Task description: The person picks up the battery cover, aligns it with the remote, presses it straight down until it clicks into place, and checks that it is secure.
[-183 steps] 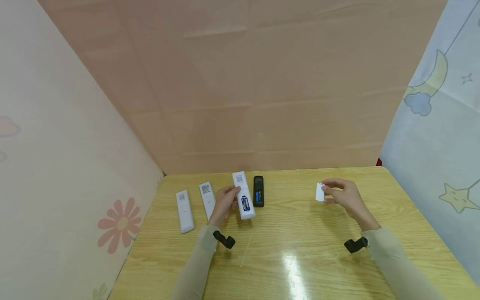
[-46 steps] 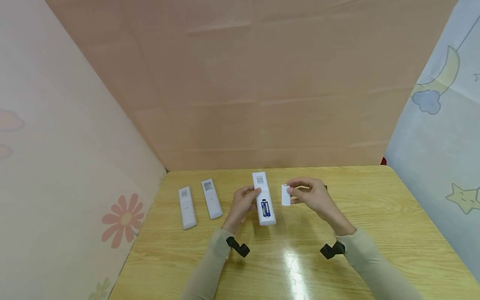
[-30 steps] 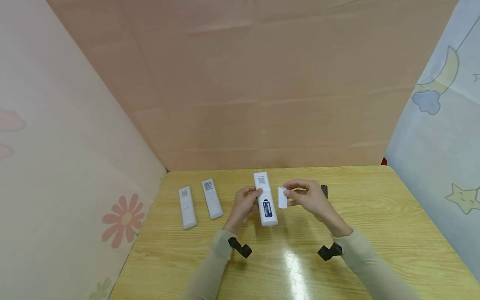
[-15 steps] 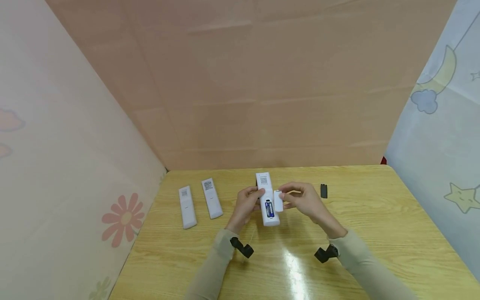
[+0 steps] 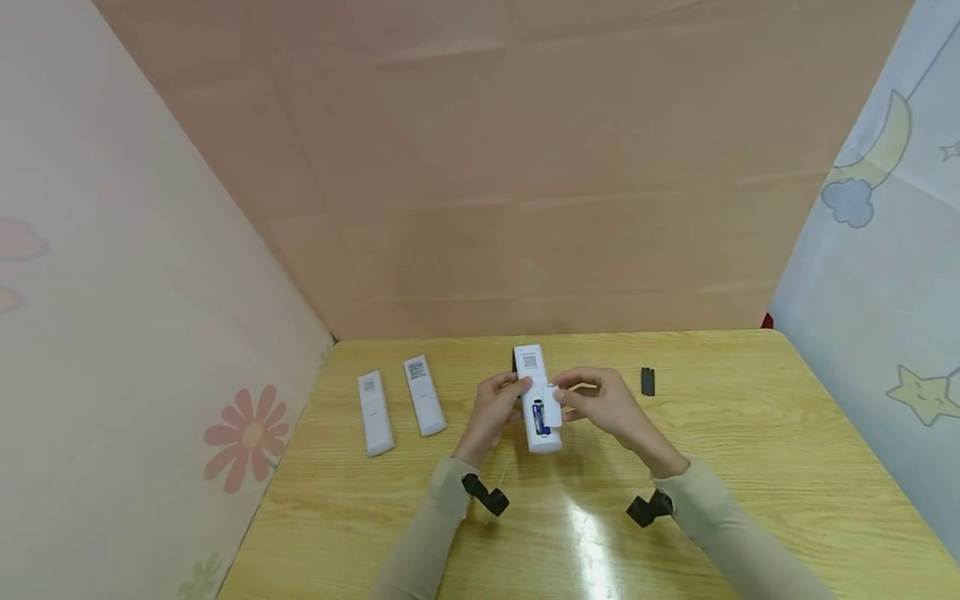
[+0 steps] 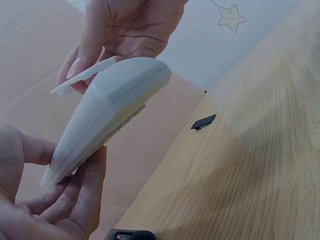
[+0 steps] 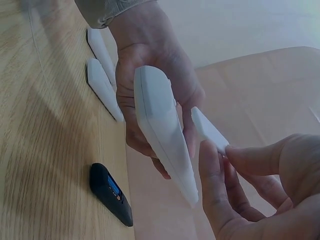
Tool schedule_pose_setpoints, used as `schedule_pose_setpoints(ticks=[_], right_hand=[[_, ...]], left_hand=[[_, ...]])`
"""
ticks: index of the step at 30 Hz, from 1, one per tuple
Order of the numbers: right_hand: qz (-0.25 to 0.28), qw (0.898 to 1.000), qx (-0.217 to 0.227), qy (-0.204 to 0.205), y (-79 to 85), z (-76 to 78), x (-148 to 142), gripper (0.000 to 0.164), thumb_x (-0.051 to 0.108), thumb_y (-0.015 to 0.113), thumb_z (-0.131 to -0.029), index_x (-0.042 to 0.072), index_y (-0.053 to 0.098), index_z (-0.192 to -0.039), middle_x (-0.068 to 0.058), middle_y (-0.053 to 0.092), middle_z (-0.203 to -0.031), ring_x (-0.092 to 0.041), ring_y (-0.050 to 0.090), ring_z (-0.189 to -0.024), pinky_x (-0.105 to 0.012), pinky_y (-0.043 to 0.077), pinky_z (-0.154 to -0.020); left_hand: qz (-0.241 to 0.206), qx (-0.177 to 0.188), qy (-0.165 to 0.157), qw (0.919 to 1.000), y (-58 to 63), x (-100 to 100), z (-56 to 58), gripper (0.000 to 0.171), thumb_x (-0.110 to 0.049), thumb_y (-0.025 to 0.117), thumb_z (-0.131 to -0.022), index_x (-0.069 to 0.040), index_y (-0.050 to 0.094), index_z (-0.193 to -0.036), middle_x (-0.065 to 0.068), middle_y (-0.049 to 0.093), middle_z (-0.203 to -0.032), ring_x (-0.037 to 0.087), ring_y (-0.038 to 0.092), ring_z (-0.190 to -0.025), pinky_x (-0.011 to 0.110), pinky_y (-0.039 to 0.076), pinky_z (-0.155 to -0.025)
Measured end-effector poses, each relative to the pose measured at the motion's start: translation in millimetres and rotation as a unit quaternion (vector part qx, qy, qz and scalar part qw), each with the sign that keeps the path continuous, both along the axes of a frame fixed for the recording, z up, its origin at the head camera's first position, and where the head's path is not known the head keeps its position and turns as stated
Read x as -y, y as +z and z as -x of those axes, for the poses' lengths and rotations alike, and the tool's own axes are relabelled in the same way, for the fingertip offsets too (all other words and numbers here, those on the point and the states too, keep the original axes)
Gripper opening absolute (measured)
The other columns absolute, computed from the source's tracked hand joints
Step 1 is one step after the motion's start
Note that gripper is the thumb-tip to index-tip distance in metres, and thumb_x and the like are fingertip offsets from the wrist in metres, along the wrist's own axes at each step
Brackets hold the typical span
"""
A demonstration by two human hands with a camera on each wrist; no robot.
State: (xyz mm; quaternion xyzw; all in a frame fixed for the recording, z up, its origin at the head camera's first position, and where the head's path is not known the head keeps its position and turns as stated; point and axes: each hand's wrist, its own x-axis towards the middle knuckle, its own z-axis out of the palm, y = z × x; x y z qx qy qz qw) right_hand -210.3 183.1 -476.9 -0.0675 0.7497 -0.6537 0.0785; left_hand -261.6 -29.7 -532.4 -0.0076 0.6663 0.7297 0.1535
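My left hand (image 5: 491,410) holds a white remote control (image 5: 530,364) by its side, back facing up, above the table. Blue batteries (image 5: 538,418) show in its uncovered compartment. Between thumb and fingers, my right hand (image 5: 606,406) pinches a white battery cover (image 5: 553,407), which overlaps the right side of that compartment. In the right wrist view a narrow gap separates the cover (image 7: 209,131) from the remote (image 7: 162,125). The left wrist view has the cover (image 6: 85,76) tilted just over the remote's back.
Two white remotes (image 5: 376,414) (image 5: 424,396) lie face down on the left of the wooden table (image 5: 712,500). A black remote (image 7: 111,192) with its batteries exposed lies behind the held one. Farther right is a small black battery cover (image 5: 648,382).
Since the earliest frame my left hand has carried the white remote right. My right hand has brought the white cover left, from well apart to over the battery compartment's edge.
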Motion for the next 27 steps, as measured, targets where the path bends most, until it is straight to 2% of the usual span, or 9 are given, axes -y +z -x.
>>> schedule_pose_setpoints(ticks=[5, 13, 21, 27], right_hand=[[0.000, 1.000, 0.007, -0.003, 1.0, -1.2, 0.6, 0.027, 0.006, 0.071, -0.103, -0.008, 0.071, -0.126, -0.030, 0.066, -0.129, -0.029, 0.076, -0.101, -0.046, 0.067, -0.081], [0.013, 1.000, 0.009, 0.007, -0.8, -0.9, 1.4, 0.027, 0.006, 0.071, -0.103, -0.009, 0.071, -0.125, -0.029, 0.066, -0.127, -0.029, 0.077, -0.101, -0.055, 0.064, -0.085], [0.006, 1.000, 0.007, 0.011, -1.1, -2.0, 1.0, 0.027, 0.006, 0.071, -0.103, -0.009, 0.071, -0.126, -0.030, 0.067, -0.126, -0.029, 0.077, -0.100, -0.055, 0.064, -0.086], [0.007, 1.000, 0.010, 0.014, -1.8, -3.9, 1.1, 0.026, 0.006, 0.071, -0.103, -0.009, 0.072, -0.125, -0.029, 0.067, -0.126, -0.028, 0.077, -0.099, -0.054, 0.065, -0.086]], left_hand=[[-0.003, 0.002, 0.003, 1.0000, 0.5, -1.6, -0.8, 0.042, -0.030, 0.074, -0.102, -0.001, 0.070, -0.132, 0.012, 0.077, -0.102, 0.016, 0.072, -0.082, 0.031, 0.060, -0.071], [-0.004, 0.001, 0.001, 1.0000, -1.4, -5.9, -0.2, 0.042, -0.031, 0.073, -0.102, -0.001, 0.070, -0.132, 0.014, 0.078, -0.106, 0.017, 0.074, -0.085, 0.032, 0.063, -0.074], [-0.005, 0.002, -0.003, 1.0000, -1.5, -9.3, -2.6, 0.040, -0.030, 0.074, -0.102, -0.001, 0.072, -0.129, 0.014, 0.077, -0.110, 0.019, 0.075, -0.087, 0.037, 0.065, -0.078], [-0.006, -0.001, -0.017, 0.9998, -2.3, -8.9, -4.1, 0.043, -0.033, 0.073, -0.103, -0.003, 0.070, -0.133, 0.013, 0.077, -0.113, 0.019, 0.076, -0.091, 0.041, 0.064, -0.083]])
